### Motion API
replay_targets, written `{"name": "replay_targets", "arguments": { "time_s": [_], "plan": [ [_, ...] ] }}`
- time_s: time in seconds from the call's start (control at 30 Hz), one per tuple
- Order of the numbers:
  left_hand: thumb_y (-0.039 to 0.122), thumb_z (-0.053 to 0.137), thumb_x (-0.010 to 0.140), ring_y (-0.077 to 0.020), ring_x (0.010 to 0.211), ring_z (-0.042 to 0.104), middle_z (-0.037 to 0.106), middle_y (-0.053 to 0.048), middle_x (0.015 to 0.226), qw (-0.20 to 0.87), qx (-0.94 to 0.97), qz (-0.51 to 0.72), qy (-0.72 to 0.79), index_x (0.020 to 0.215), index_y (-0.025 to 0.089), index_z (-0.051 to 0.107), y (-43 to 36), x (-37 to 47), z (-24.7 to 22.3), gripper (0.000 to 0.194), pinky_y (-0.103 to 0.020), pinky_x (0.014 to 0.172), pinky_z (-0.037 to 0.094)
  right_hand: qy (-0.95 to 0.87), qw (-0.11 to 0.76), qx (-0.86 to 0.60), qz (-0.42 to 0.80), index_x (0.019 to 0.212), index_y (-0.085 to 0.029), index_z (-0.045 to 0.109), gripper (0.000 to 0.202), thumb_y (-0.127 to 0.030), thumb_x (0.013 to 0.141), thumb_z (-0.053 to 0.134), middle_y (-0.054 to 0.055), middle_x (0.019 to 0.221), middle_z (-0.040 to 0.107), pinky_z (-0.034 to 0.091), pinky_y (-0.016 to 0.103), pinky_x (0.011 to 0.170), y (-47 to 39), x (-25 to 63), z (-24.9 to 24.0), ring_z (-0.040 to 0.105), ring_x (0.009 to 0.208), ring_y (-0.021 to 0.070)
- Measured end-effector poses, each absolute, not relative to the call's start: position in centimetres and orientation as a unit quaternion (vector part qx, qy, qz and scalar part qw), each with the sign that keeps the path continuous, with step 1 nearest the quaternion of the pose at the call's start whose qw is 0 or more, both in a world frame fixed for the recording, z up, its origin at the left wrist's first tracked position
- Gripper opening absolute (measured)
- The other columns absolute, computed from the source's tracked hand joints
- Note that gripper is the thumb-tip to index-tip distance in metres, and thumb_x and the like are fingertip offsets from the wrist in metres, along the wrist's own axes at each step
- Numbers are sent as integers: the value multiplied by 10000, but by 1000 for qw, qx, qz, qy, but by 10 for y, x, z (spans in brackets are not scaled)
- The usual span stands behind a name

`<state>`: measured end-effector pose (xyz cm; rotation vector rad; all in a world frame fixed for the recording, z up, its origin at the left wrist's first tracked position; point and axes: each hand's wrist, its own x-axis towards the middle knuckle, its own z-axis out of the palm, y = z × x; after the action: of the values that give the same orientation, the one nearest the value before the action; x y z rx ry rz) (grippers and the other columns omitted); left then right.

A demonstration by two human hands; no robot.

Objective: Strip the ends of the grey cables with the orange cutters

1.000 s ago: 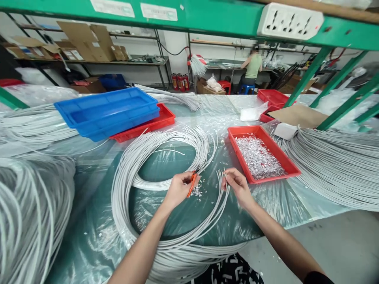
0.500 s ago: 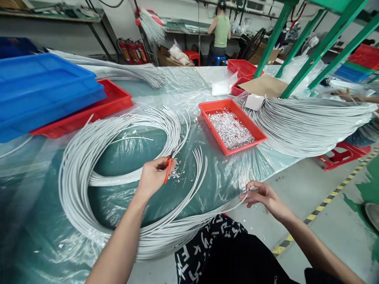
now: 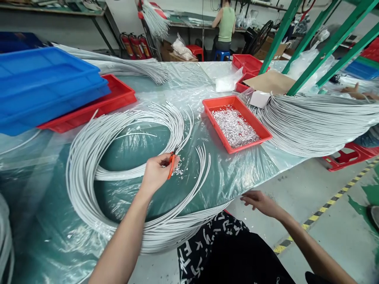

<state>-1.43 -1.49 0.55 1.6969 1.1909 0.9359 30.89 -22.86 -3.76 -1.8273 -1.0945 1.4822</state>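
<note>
My left hand (image 3: 158, 171) is closed around a pair of orange-handled wire cutters (image 3: 171, 163), whose dark jaws point away from me. They are over the table, beside the ends of a large coil of pale grey cables (image 3: 79, 165). Small silvery bits (image 3: 179, 169) lie scattered just right of the cutters. My right hand (image 3: 259, 202) hovers past the table's front edge with its fingers loosely extended and no cable visible in them. A short distance to its left, the near cable bundle (image 3: 189, 228) ends over the edge, across my lap.
A red tray (image 3: 209, 106) of small shiny pieces sits beyond the hands. Stacked blue trays (image 3: 53, 79) rest on a red tray at left. More grey cables (image 3: 319, 122) lie at right, near green posts (image 3: 281, 35). Another person (image 3: 225, 25) sits at the back.
My right hand has let go of the cable end it held, and that end has dropped back toward the bundle. The left hand still holds the cutters. The view has shifted slightly.
</note>
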Motion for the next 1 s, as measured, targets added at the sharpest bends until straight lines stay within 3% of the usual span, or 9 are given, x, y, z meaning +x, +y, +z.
{"name": "replay_targets", "arguments": {
  "time_s": [0.1, 0.23, 0.37, 0.57, 0.73, 1.0],
  "plan": [
    [369, 645, 777, -96, 557, 448, 537, -1, 608, 409, 689, 375, 466, 641, 119, 627, -14, -14, 5, 285, -218, 549, 381, -542, 150, -634, 531, 819, -193, 765, 284, -423, 887, 613, 79, 749, 748, 510, 301, 554, -215, 313, -2, 687, 651, 218],
    [382, 626, 805, -93, 563, 422, 513, 4, 620, 389, 703, 373, 463, 625, 122, 595, -13, -15, 2, 317, -214, 553, 364, -654, 162, -573, 468, 905, -228, 734, 250, -386, 942, 543, 30, 689, 701, 467, 286, 546, -180, 290, 26, 631, 599, 183],
    [389, 595, 836, -90, 560, 356, 403, 28, 589, 357, 720, 373, 464, 599, 141, 524, -12, -17, -1, 350, -215, 537, 312, -710, 211, -612, 276, 1073, -253, 684, 211, -341, 899, 606, 42, 846, 705, 474, 312, 642, -127, 258, 15, 621, 688, 193],
    [407, 549, 866, -93, 565, 280, 310, 40, 590, 321, 744, 354, 466, 588, 163, 438, -9, -20, -2, 387, -224, 542, 263, -724, 132, -660, 151, 1298, -181, 569, 425, -310, 895, 609, 123, 1082, 619, 489, 351, 804, -68, 242, -10, 653, 894, 242],
    [358, 531, 862, -98, 569, 246, 293, 43, 588, 290, 763, 338, 468, 586, 168, 429, -11, -21, 1, 350, -221, 543, 253, -728, 137, -649, 171, 1241, -220, 584, 376, -305, 877, 624, 74, 1037, 584, 493, 334, 794, -60, 248, -17, 642, 895, 218],
    [323, 530, 846, -102, 564, 259, 327, 48, 570, 291, 777, 324, 454, 604, 164, 488, -13, -19, 1, 292, -207, 533, 256, -692, 257, -625, 255, 1108, -234, 511, 358, -274, 789, 668, -11, 897, 609, 471, 302, 666, -57, 253, -34, 566, 668, 143]
  ]
}}
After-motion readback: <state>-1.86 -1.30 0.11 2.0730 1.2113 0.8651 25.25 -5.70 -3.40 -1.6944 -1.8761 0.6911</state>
